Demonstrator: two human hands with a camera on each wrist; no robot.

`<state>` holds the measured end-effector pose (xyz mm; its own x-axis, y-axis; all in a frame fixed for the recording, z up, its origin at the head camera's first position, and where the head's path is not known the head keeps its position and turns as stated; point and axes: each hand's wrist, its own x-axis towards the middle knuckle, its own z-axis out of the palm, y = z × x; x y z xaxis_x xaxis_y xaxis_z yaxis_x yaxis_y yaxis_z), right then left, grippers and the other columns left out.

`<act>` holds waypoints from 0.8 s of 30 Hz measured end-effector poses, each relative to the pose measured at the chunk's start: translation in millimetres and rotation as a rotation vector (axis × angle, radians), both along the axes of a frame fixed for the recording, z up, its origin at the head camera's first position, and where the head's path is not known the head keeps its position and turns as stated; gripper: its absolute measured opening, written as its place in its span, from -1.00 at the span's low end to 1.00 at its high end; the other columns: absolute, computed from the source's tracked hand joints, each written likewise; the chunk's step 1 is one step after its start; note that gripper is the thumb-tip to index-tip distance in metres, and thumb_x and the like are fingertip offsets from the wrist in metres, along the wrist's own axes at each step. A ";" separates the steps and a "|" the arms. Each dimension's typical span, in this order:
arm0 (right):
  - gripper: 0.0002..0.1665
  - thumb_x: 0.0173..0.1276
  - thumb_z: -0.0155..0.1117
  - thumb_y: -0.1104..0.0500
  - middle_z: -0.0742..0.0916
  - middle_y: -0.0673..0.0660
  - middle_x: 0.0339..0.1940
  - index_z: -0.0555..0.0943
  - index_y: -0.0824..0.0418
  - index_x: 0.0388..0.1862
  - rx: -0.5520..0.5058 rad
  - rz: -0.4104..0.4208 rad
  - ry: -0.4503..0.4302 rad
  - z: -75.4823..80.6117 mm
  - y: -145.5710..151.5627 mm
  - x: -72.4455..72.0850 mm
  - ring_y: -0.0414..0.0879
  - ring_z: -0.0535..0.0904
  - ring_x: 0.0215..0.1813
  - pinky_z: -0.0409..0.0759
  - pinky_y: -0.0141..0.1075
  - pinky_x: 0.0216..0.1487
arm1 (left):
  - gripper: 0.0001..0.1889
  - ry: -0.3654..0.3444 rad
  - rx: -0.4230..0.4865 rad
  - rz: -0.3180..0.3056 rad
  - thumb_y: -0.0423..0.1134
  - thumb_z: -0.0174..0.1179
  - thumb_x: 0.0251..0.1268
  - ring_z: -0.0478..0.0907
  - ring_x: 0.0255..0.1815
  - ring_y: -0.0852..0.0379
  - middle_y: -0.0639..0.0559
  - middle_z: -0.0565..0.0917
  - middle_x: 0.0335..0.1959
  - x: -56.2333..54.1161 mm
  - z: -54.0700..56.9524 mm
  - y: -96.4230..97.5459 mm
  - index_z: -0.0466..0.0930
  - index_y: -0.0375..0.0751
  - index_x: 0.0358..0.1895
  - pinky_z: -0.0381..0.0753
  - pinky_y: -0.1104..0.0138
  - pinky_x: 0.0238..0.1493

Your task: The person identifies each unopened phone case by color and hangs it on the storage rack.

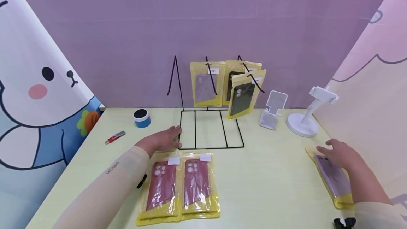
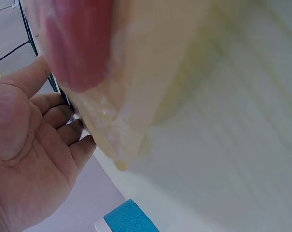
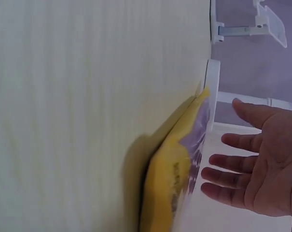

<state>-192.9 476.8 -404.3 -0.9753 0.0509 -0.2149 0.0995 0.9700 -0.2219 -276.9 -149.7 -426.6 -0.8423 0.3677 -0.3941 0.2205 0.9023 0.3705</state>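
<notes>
My left hand [image 1: 165, 139] reaches to the left edge of the black wire rack [image 1: 195, 128], fingertips right at its base wire. In the left wrist view, that hand [image 2: 44, 130] has loosely bent fingers beside the dark wire. Below it on the table lie two yellow-edged packs with red phone cases, a left pack [image 1: 162, 186] and a right pack [image 1: 198, 183]. My right hand [image 1: 341, 154] is over a pack with a purple phone case [image 1: 334, 177] at the table's right side. In the right wrist view, the right hand [image 3: 261, 164] has spread fingers with nothing between them.
Phone case packs hang on the rack's hooks: a purple one [image 1: 205, 87] and darker ones, the front one [image 1: 243, 96] tilted. A small phone stand [image 1: 272, 110] and a round-based white stand [image 1: 303, 124] stand at right. A blue jar [image 1: 142, 118] and red USB stick [image 1: 115, 137] are left.
</notes>
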 end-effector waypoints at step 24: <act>0.28 0.17 0.31 -0.40 0.53 0.66 -0.05 0.14 0.77 0.19 -0.036 0.068 -0.136 -7.1 -19.7 -3.1 0.43 0.51 -0.06 0.50 0.25 0.01 | -0.15 0.003 -0.006 0.001 0.17 0.04 0.43 -0.23 0.63 -0.13 -0.06 -0.21 0.64 -2.3 -3.7 0.0 -0.21 0.07 0.61 0.07 -0.10 0.52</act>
<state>-196.0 457.0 -411.4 -0.9379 -0.0248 -0.3462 0.0651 0.9672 -0.2456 -279.1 -149.7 -430.3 -0.8436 0.3650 -0.3939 0.2210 0.9044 0.3649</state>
